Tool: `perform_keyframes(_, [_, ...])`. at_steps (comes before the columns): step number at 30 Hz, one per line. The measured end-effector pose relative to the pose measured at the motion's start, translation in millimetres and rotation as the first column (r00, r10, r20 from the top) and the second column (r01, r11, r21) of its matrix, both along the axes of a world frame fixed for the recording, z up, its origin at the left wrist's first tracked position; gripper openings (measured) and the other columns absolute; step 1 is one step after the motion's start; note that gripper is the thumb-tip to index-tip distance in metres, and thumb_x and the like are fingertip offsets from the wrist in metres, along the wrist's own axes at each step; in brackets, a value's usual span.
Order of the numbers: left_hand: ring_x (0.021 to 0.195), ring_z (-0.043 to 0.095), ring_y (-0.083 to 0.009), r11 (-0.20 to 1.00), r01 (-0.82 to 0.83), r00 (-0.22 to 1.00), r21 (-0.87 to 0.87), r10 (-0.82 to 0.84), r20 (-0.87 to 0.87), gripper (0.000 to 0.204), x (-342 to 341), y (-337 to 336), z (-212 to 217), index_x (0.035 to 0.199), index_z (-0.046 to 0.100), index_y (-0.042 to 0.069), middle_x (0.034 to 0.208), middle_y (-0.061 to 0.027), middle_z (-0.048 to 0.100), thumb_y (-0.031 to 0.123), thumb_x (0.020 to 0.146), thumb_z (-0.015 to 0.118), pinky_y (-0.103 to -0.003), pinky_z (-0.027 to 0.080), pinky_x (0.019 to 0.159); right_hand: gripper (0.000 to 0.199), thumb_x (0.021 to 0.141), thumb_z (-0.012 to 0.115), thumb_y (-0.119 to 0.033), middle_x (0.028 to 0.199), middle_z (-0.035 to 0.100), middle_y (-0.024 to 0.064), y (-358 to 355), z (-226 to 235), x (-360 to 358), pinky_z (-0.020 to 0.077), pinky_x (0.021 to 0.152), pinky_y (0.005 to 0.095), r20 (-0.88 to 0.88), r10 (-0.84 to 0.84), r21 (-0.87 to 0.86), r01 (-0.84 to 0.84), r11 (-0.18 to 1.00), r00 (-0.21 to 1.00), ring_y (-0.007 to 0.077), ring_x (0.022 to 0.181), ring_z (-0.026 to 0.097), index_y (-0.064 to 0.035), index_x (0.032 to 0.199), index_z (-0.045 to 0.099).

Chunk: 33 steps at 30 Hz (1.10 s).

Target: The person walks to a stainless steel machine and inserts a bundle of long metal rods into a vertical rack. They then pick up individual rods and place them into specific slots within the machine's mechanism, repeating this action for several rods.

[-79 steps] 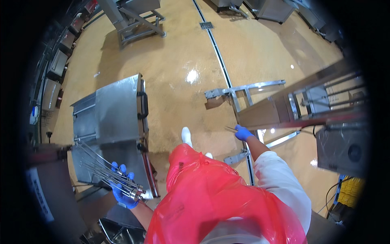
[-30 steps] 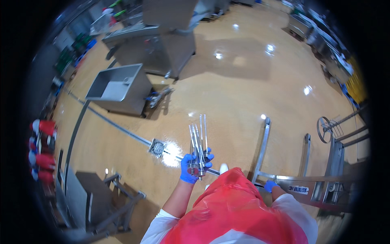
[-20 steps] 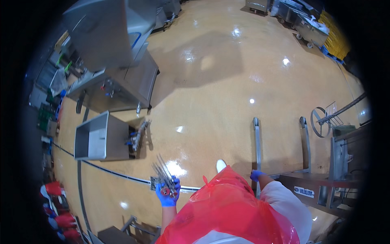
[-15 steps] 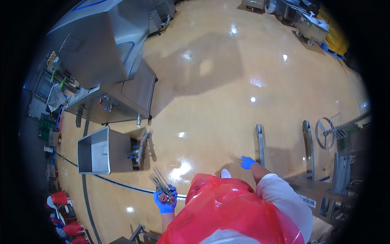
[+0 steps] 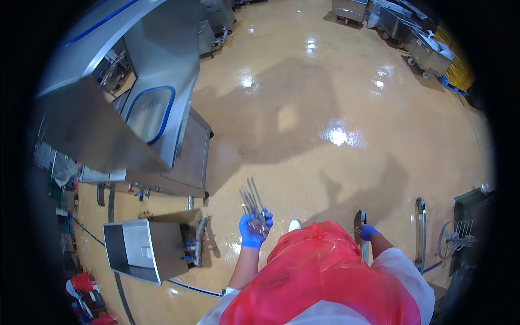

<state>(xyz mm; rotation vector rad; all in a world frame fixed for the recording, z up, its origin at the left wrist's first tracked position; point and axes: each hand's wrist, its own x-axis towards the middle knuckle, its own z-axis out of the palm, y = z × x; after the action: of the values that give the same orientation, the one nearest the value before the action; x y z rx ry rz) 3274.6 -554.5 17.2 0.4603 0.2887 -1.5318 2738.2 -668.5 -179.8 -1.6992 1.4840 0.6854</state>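
My left hand point(image 5: 250, 237), in a blue glove, is closed around a bunch of thin metal rods point(image 5: 249, 198) that fan upward out of the fingers. Thicker round metal ends point(image 5: 259, 225) show at the palm, one of them reddish. On the right side, my right hand point(image 5: 369, 233), also gloved in blue, is lowered near the hip. A few thin metal rods point(image 5: 355, 231) poke out of it to the left; the fingers are partly hidden. A red plastic apron point(image 5: 317, 252) covers my front, between the two hands.
To the left stands a large steel machine point(image 5: 187, 157) with a blue-rimmed opening point(image 5: 172, 103). Below it is a steel tub point(image 5: 169, 246) with a valved pipe point(image 5: 198, 241). Wheeled steel carts point(image 5: 430, 54) stand far right; a handwheel point(image 5: 445, 239) and metal rails point(image 5: 421, 233) are nearer. The tan floor point(image 5: 292, 135) shines wet.
My left hand has risen and moved right with its rods. My right hand has shifted down and right. The view has moved, showing more of the machine's opening, with the tub lower.
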Motion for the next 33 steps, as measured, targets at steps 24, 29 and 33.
perform_keyframes(24, [0.124,0.054,-0.0353,0.937,0.080,0.979,-0.340,-0.009,0.204,0.073,227.1,-615.8,114.3,0.146,0.041,-0.002,0.144,-0.0207,0.047,0.014,0.080,0.068,-0.047,0.055,0.085,0.038,0.090,0.061,-0.018,0.099,0.070,0.0201,-764.4,11.5,396.2,0.0559,0.080,0.0424,0.520,-0.035,-0.307,0.225,0.925,0.854,0.0338,0.086,0.069,-0.0076,0.127,0.059])
perform_keyframes(29, [0.109,0.048,-0.0324,0.916,0.187,0.972,-0.356,-0.119,0.204,0.073,293.3,-746.9,120.0,0.139,0.052,0.009,0.138,-0.0187,0.042,0.013,0.070,0.073,-0.039,0.054,0.075,0.046,0.087,0.064,-0.011,0.097,0.068,0.0058,-852.4,75.8,465.5,0.0534,0.077,0.0345,0.635,-0.687,0.503,0.486,0.715,0.353,0.0200,0.085,0.066,-0.0111,0.132,0.059])
perform_keyframes(33, [0.109,0.045,-0.0314,0.864,0.312,0.939,-0.394,-0.218,0.266,0.073,352.1,-864.3,142.6,0.138,0.052,0.010,0.134,-0.0170,0.042,0.012,0.069,0.074,-0.038,0.052,0.072,0.057,0.088,0.068,-0.010,0.122,0.062,0.0032,-906.4,220.6,572.0,0.0507,0.087,0.0323,0.639,-0.768,0.761,0.179,0.623,-0.043,0.0173,0.103,0.063,-0.0126,0.142,0.051])
